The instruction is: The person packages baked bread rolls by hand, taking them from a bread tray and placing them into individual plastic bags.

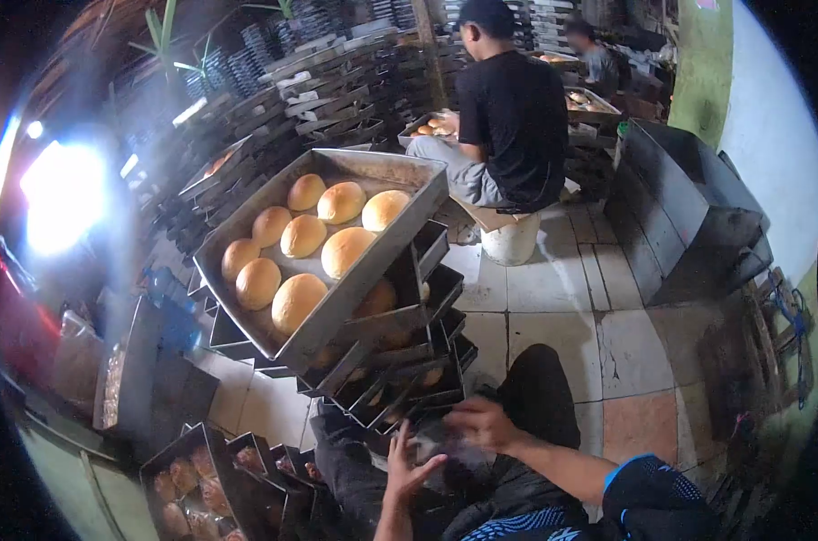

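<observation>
Left hand (411,467) open, fingers spread; right hand (483,426) half-curled, blurred. Can't tell if either holds anything. Tray (373,166) of buns (298,303) ahead

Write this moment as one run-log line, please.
left hand: fingers spread, over legs; right hand: grip unclear; metal tray: nine buns, atop stack; co-worker: seated ahead

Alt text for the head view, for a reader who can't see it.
A stack of metal trays stands before the wearer's left hand and right hand; the top tray holds nine golden buns. Beyond, a person in a black shirt sits facing away.
</observation>
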Tool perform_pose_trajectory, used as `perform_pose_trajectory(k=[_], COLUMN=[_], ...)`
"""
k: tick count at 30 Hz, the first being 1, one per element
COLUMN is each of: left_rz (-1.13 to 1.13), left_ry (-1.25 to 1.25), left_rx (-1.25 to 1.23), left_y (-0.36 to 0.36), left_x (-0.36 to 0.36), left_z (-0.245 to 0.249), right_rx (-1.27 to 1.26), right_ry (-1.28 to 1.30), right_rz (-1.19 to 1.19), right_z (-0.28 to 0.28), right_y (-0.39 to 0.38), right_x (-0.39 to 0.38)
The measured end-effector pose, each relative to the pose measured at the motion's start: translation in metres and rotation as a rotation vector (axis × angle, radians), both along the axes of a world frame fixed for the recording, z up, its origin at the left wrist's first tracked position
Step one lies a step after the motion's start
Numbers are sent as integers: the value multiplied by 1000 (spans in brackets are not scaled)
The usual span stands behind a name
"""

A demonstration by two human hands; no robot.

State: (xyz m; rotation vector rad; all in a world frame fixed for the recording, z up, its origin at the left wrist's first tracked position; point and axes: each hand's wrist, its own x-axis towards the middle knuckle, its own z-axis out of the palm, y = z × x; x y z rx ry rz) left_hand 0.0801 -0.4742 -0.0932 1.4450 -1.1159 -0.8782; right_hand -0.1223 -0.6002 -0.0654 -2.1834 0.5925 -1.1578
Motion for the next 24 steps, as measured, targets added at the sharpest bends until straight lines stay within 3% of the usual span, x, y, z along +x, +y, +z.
perform_pose_trajectory(k=[2,3,4,6,7,8,10,13,14,15,17,18,19,20,22,24], left_rz=[-80,-41,78,245,319,394,523,626,656,619,551,519,486,512,558,527], left_ry=[-209,207,492,725,640,555,619,684,756,748,754,765,775,767,738,789], left_rx=[-8,-61,-60,-54,-67,-79,-85,-234,-282,-297,-331,-351,-366,-330,-251,-274], left_y=[0,1,0,-11,-12,-16,-10,1,5,11,17,19,20,20,19,16], left_x=[25,29,28,18,24,28,42,65,72,80,92,95,95,92,89,92], left_z=[-6,-13,-2,37,20,13,4,3,6,1,-17,-28,-34,-31,-14,-12], right_rx=[298,483,507,550,552,398,271,852,957,493,37,61,138,115,-355,-476], right_ry=[-49,-286,-247,-180,-143,-59,-169,-169,176,454,907,1106,754,312,-26,303], right_rz=[-133,-169,-173,-182,-201,-256,-223,-39,3,194,322,253,-93,-252,-118,-208], right_z=[44,44,45,45,56,72,78,42,52,31,37,92,175,227,290,331], right_y=[-1,-3,-1,9,21,31,37,17,4,-14,-43,-59,-48,-55,-112,-171], right_x=[-10,-1,2,10,18,25,34,4,1,-21,-30,-15,12,37,63,98])
